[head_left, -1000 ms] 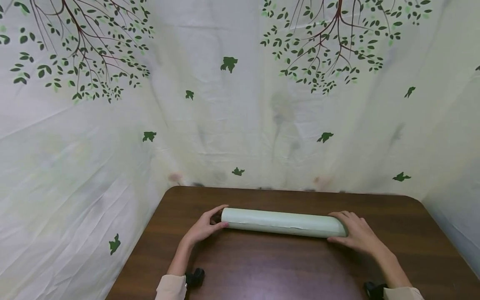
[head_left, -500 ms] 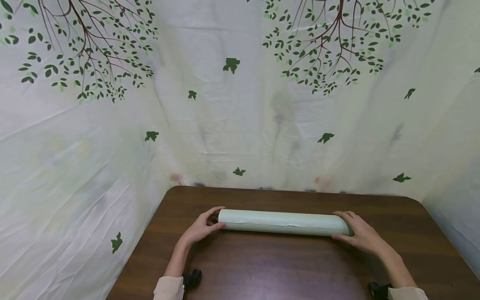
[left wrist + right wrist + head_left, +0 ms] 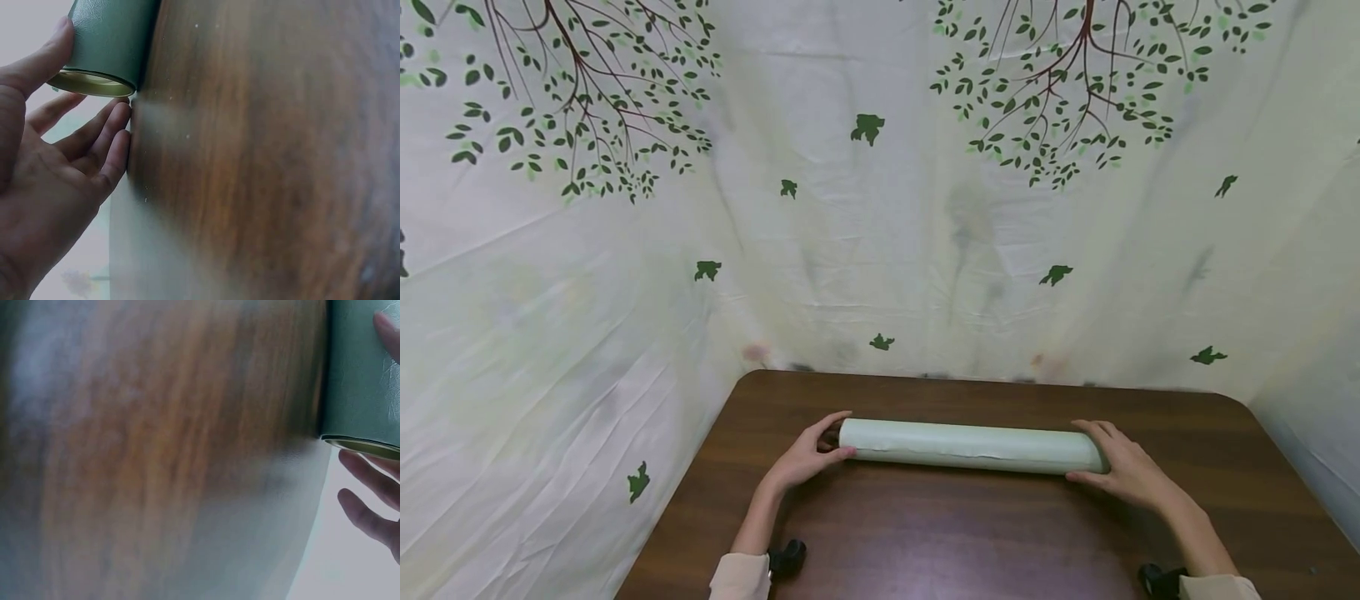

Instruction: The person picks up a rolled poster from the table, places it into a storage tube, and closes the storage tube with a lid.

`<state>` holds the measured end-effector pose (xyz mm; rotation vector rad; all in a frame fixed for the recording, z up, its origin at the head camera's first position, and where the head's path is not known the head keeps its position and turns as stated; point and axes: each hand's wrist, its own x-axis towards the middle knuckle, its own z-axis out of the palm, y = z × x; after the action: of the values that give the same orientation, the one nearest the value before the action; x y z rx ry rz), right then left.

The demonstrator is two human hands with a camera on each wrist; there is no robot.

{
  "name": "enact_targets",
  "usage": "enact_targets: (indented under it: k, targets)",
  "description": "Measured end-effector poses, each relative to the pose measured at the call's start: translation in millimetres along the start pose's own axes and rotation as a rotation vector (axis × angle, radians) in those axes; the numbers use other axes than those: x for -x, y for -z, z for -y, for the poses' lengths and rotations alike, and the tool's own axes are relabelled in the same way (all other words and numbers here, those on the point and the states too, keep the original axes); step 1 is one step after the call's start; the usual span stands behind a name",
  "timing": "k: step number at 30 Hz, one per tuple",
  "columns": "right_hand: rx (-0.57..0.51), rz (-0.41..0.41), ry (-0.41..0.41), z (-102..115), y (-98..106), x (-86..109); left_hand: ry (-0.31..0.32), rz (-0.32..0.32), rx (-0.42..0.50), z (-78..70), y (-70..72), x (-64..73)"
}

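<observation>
A pale green rolled-up sheet [image 3: 970, 446], like a rolled mat, lies sideways across the far half of the table. A loose edge runs along its front side. My left hand [image 3: 801, 457] holds its left end, thumb on the near side and index finger over the far side. In the left wrist view, the roll's hollow end [image 3: 94, 83] shows a yellowish rim, and the other fingers are bent just outside it. My right hand [image 3: 1123, 471] grips the right end in the same manner. The right wrist view shows its thumb on the green surface [image 3: 356, 387] and fingers beyond the rim.
The brown wooden table [image 3: 940, 533] has rounded far corners. Behind it and along both sides hangs a pale cloth [image 3: 880, 250] printed with branches and green leaves. Each wrist wears a dark camera strap below a light sleeve [image 3: 741, 575].
My right hand and the roll's right end have shifted slightly to the right. The left hand stays at the left end, nearly still. The head view has turned a little.
</observation>
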<state>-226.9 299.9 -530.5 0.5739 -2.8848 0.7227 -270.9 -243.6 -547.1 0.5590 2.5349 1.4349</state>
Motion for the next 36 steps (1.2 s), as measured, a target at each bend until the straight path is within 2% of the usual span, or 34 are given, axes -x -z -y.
enact_targets:
  k: [5, 14, 19, 29, 36]
  targets:
    - [0.002, -0.002, 0.005, -0.6, 0.4, -1.2, 0.009, -0.006, -0.004, -1.2, 0.8, 1.6]
    - [0.002, 0.008, -0.043, -5.8, 14.9, 7.6, 0.017, -0.023, 0.000, -3.1, 0.1, 2.3]
    - [-0.005, 0.012, -0.086, -9.0, 25.2, 17.9, 0.009, -0.030, -0.005, -5.5, -1.1, 0.2]
    - [0.062, 0.032, -0.183, -28.7, 45.4, 39.7, 0.021, -0.042, 0.000, -6.4, -1.5, 5.8]
    - [0.097, 0.020, -0.205, -37.7, 51.7, 56.6, 0.055, -0.076, 0.020, -4.9, 8.4, 13.6]
